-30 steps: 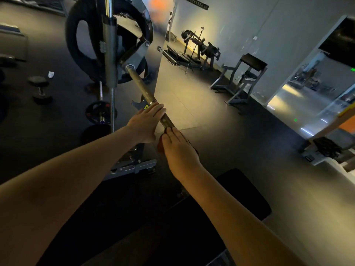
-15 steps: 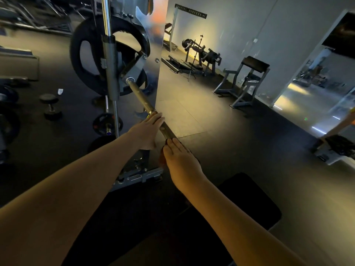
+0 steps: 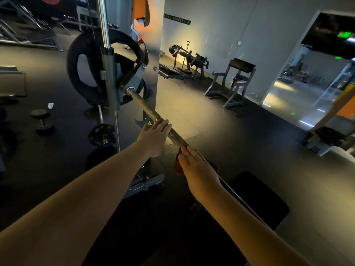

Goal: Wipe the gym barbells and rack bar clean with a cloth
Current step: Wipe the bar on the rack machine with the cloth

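the grey steel barbell bar (image 3: 146, 108) runs from the rack at upper left down toward the camera, its far end seated in a grey metal bracket (image 3: 132, 79) beside a vertical chrome guide rod (image 3: 107, 54). a large black weight plate (image 3: 80, 73) sits on that end. the left hand (image 3: 153, 138) lies across the bar, fingers close together and bent over its top. just nearer, the right hand (image 3: 196, 166) lies lengthwise on the bar, fingers straight and together, pressing a dark red cloth (image 3: 177, 166) onto the metal; its thumb is hidden. the cloth shows at the hand's left edge. a black padded bench (image 3: 259, 204) lies below the bar.

a small yellow triangular warning sticker (image 3: 149, 123) is on the rack upright, its symbol too small to read. a dark strip sign (image 3: 176, 18) on the white wall bears pale writing, unreadable. a green lit sign (image 3: 344, 34) glows at upper right. 1 black dumbbell (image 3: 41, 120) stands on the dark floor at left.
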